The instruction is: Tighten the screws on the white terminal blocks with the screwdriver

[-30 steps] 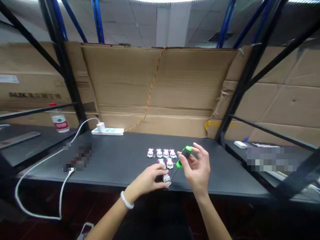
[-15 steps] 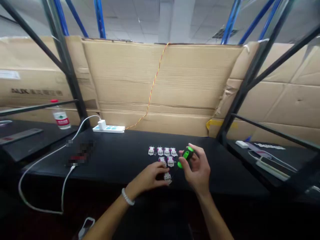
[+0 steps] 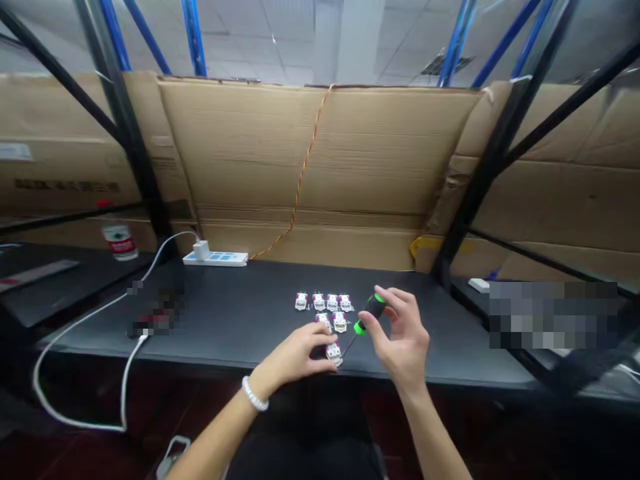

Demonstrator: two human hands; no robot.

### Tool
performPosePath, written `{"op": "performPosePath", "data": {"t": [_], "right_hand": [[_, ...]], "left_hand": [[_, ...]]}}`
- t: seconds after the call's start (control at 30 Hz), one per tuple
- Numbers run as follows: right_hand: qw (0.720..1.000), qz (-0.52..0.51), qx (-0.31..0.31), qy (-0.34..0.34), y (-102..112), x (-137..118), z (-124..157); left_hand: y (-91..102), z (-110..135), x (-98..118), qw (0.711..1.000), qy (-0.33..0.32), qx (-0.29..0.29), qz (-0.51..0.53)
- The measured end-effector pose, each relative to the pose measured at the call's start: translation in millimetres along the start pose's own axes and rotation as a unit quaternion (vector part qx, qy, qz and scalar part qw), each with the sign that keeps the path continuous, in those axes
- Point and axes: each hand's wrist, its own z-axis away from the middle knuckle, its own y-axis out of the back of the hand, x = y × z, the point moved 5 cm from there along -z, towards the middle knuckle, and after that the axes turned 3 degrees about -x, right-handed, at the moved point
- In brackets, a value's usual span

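Note:
My right hand (image 3: 403, 333) is closed around the black-and-green handle of a screwdriver (image 3: 373, 308). Its thin shaft slants down to the left, and the tip meets the near edge of a small white-and-magenta plastic part (image 3: 333, 353). Thumb and fingers of my left hand (image 3: 297, 353) grip that part from its left side, against the black tabletop. Just beyond lie two similar parts, one of them (image 3: 340, 322) in plain sight and the other (image 3: 324, 321) partly behind my left fingers. Farther back, several more (image 3: 319, 301) form a row.
A white power strip (image 3: 215, 258) with a plugged-in charger lies at the back left. Its white cable (image 3: 85, 313) loops to a blurred device. Cardboard (image 3: 310, 153) walls the back of the black table (image 3: 240, 293). A water bottle (image 3: 120, 241) stands beyond the left frame post.
The screwdriver has turned within my right fingers, and that hand has shifted slightly to the right. My left hand stays on the same part. The picture has brightened over the table.

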Motion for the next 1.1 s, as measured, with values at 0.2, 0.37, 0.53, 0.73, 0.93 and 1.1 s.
{"op": "performPosePath", "data": {"t": [0.2, 0.37, 0.53, 0.73, 0.93, 1.1], "right_hand": [[1.0, 0.002, -0.011, -0.029, 3.8, 0.0, -1.9], [0.999, 0.002, -0.033, -0.023, -0.2, -1.1, 0.9], [0.998, 0.061, 0.01, -0.003, 3.1, -4.9, -1.2], [0.998, 0.0, -0.062, -0.019, 2.0, -4.2, -2.4], [0.996, 0.091, 0.001, -0.01, 4.4, -6.3, -4.3], [0.997, 0.015, -0.071, -0.011, 1.1, -5.4, -2.8]], "left_hand": [[-0.1, 1.0, -1.5, 1.0, 0.002, 0.001, 0.0], [-0.5, 1.8, -3.2, 1.0, 0.009, 0.002, -0.009], [-0.6, 1.7, -3.9, 1.0, 0.01, 0.002, -0.01], [-0.2, 2.3, -4.2, 1.0, 0.006, 0.002, -0.011], [-0.6, 3.1, -4.3, 1.0, 0.01, 0.0, -0.019], [1.4, 2.7, -2.5, 1.0, 0.014, 0.0, -0.019]]}}
